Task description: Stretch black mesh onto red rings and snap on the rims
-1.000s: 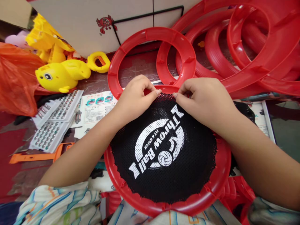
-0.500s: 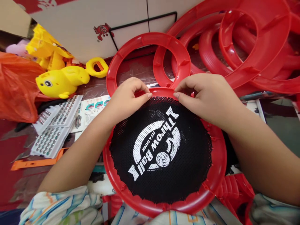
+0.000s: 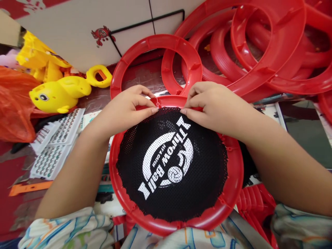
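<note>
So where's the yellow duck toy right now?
The yellow duck toy lies at the left of the head view, beyond the left hand, between the orange bag and a small yellow ring.

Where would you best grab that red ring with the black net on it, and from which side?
Probably by the bare red rim of the ring, coming from the outside edge at either side. The rim looks broad and rigid, while the black mesh across the middle is soft. The left hand and right hand already pinch the far rim.
</note>
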`<control>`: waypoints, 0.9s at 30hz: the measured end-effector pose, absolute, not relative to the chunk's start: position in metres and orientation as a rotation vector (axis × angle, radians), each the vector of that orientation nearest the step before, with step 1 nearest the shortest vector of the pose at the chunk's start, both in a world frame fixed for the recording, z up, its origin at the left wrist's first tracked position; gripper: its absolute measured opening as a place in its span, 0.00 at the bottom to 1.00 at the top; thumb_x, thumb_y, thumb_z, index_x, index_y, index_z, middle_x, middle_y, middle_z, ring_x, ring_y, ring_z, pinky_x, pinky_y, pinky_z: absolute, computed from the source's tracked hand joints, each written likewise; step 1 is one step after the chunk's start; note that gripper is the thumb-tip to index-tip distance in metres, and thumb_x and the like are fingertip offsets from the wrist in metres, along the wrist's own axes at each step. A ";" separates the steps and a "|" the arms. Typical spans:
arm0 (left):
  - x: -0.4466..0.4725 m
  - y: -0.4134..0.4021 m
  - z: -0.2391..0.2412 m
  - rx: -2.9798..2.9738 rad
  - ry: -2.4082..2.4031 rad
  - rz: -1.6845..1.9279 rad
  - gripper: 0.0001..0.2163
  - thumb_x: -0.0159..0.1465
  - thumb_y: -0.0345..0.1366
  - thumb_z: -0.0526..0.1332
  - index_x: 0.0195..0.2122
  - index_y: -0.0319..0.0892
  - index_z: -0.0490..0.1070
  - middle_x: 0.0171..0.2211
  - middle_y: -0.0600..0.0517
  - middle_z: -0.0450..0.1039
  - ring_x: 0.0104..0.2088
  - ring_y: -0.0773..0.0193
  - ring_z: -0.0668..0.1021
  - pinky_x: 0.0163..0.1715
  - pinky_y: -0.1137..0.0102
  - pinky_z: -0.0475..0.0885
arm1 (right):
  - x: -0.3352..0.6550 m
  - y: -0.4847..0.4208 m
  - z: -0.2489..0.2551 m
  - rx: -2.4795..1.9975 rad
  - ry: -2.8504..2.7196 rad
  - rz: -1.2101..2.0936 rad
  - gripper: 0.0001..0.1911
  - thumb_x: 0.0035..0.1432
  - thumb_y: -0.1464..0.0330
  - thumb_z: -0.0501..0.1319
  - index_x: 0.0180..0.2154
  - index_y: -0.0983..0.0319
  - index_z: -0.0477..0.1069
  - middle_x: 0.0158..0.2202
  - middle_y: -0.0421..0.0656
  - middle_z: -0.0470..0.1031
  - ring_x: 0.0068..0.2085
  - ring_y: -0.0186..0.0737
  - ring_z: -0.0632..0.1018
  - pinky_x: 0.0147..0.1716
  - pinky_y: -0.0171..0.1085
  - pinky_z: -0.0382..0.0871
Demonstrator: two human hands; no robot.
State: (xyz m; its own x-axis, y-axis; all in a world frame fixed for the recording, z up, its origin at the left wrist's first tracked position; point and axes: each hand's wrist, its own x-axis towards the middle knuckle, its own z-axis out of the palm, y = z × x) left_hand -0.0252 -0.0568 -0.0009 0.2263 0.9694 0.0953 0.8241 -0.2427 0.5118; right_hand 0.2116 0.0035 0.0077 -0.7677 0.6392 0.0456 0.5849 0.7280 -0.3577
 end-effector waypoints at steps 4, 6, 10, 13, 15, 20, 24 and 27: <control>-0.024 -0.057 -0.004 2.193 1.670 0.554 0.11 0.64 0.42 0.60 0.33 0.45 0.81 0.46 0.47 0.75 0.49 0.55 0.77 0.54 0.59 0.72 | 0.210 0.003 0.007 -0.978 -2.785 0.477 0.15 0.65 0.65 0.56 0.35 0.64 0.80 0.41 0.48 0.75 0.46 0.45 0.76 0.51 0.44 0.67; -0.023 -0.057 -0.002 2.201 1.662 0.556 0.10 0.63 0.42 0.60 0.35 0.45 0.79 0.45 0.47 0.76 0.49 0.56 0.77 0.54 0.61 0.72 | 0.211 0.003 0.008 -0.979 -2.733 0.471 0.14 0.65 0.65 0.57 0.38 0.64 0.80 0.43 0.49 0.75 0.48 0.46 0.75 0.53 0.44 0.66; -0.022 -0.065 0.011 2.063 1.899 0.561 0.11 0.62 0.43 0.62 0.41 0.43 0.74 0.45 0.46 0.76 0.42 0.56 0.78 0.40 0.64 0.72 | 0.212 0.005 0.011 -1.085 -2.632 0.432 0.16 0.65 0.66 0.56 0.46 0.65 0.78 0.47 0.51 0.74 0.52 0.49 0.74 0.54 0.44 0.65; -0.025 -0.089 0.026 1.948 2.240 0.224 0.16 0.64 0.51 0.59 0.41 0.42 0.71 0.39 0.44 0.77 0.34 0.54 0.76 0.31 0.63 0.66 | 0.212 0.007 0.013 -1.202 -2.663 0.434 0.16 0.66 0.68 0.53 0.47 0.65 0.77 0.44 0.51 0.77 0.48 0.49 0.76 0.49 0.45 0.67; -0.027 -0.116 0.033 1.864 2.398 -0.069 0.21 0.66 0.57 0.53 0.32 0.44 0.70 0.27 0.46 0.74 0.28 0.53 0.74 0.27 0.63 0.61 | 0.212 0.009 0.012 -1.260 -2.708 0.437 0.15 0.65 0.69 0.53 0.45 0.64 0.78 0.43 0.50 0.79 0.44 0.48 0.77 0.45 0.44 0.67; -0.030 -0.203 0.017 1.333 2.075 -0.240 0.27 0.65 0.62 0.50 0.24 0.45 0.70 0.23 0.47 0.74 0.27 0.51 0.77 0.30 0.61 0.67 | 0.211 0.013 0.010 -1.325 -2.771 0.417 0.14 0.65 0.71 0.53 0.37 0.64 0.78 0.39 0.50 0.80 0.38 0.45 0.78 0.38 0.41 0.65; -0.027 -0.257 -0.014 0.928 1.928 0.161 0.21 0.62 0.60 0.56 0.33 0.46 0.71 0.26 0.51 0.75 0.27 0.53 0.78 0.23 0.65 0.70 | 0.211 0.013 0.008 -1.317 -2.751 0.397 0.14 0.64 0.72 0.52 0.36 0.64 0.77 0.38 0.51 0.80 0.38 0.46 0.78 0.37 0.42 0.64; -0.021 -0.279 -0.028 0.621 1.833 0.620 0.21 0.58 0.60 0.63 0.42 0.50 0.71 0.29 0.53 0.77 0.27 0.54 0.79 0.23 0.64 0.75 | 0.210 0.014 0.007 -1.321 -2.708 0.414 0.14 0.64 0.72 0.52 0.37 0.64 0.77 0.40 0.52 0.80 0.40 0.47 0.78 0.38 0.42 0.65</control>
State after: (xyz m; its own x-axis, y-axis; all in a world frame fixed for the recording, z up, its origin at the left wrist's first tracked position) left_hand -0.0212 -0.2792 -0.0277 -0.3102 0.6716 -0.6729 0.1255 0.7305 0.6713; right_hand 0.2103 0.0141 0.0067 -0.6185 0.7853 -0.0289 0.7581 0.5866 -0.2849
